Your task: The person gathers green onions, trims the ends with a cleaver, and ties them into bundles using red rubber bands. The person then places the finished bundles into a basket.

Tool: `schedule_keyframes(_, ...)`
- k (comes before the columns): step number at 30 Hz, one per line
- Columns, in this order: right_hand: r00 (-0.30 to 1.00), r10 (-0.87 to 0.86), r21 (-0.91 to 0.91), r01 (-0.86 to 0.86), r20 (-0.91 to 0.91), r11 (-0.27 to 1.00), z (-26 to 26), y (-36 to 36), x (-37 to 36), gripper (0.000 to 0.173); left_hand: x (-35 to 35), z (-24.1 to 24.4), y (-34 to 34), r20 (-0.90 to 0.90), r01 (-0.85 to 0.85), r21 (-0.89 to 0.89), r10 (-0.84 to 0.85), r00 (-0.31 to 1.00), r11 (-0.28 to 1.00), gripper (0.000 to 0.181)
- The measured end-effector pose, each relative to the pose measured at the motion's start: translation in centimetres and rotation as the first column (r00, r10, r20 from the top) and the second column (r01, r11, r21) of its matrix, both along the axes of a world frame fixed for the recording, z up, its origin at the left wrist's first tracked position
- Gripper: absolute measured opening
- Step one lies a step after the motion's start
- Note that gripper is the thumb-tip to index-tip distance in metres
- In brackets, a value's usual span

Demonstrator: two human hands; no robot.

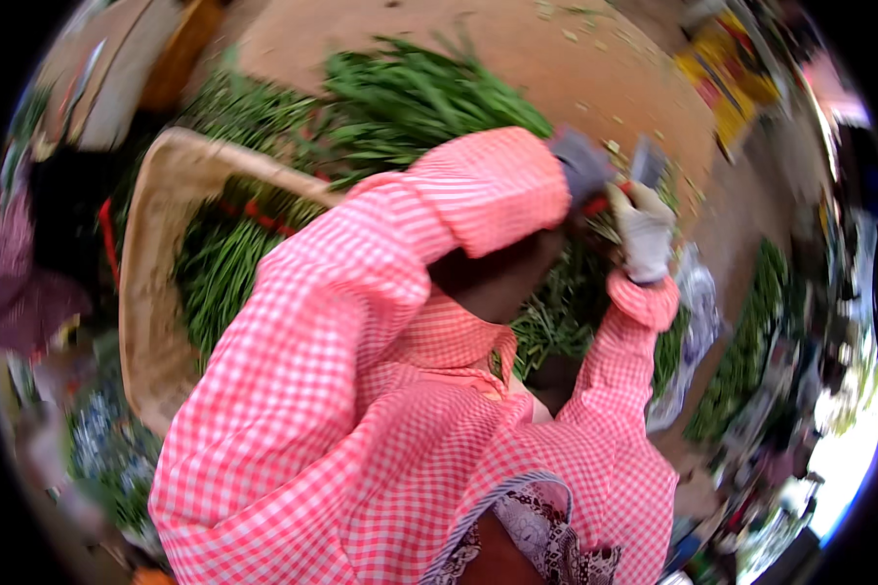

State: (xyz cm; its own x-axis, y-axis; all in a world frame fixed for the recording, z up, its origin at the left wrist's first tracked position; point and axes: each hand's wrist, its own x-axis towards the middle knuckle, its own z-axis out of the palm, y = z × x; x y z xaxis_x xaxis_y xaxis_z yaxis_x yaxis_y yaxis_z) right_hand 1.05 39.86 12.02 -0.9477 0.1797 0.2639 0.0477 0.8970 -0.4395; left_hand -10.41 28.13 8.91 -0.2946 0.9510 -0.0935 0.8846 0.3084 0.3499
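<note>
My left hand (pixel 582 167), in a dark grey glove, grips the stem end of a bundle of long green leaves (pixel 432 102), which look like Chinese chives. Red tape shows by the stems, close to the glove. My right hand (pixel 644 228), in a pale glove, is closed around a knife whose handle is mostly hidden. Its broad metal blade (pixel 648 162) points away from me, just beyond the stem ends. Both hands are close together, and motion blurs them. The leaves spread leftward past my pink checked sleeve.
A tan basin (pixel 143 292) with red-banded green bundles (pixel 227 270) stands at left. Loose cuttings (pixel 556 329) lie below my hands. Clear plastic (pixel 691 329) and more greens (pixel 746 351) are at right. Scraps dot the brown surface (pixel 593 80) ahead, near a yellow package (pixel 724 80).
</note>
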Motion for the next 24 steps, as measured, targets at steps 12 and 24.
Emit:
schedule_keyframes(12, 0.997, 0.029, -0.059, -0.025, 0.068, 0.998, 0.4, -1.2, 2.3, 0.023, 1.2, 1.2, -1.5, -0.205, -0.057, 0.085, 0.073, 0.976, 0.995, 0.078)
schedule_keyframes(24, 0.884, 0.290, -0.289, -0.188, 0.366, 0.939, 2.2, 3.0, -3.7, 0.025, 0.9, 1.4, -1.3, -0.125, -0.057, 0.039, 0.062, 0.990, 0.998, 0.079)
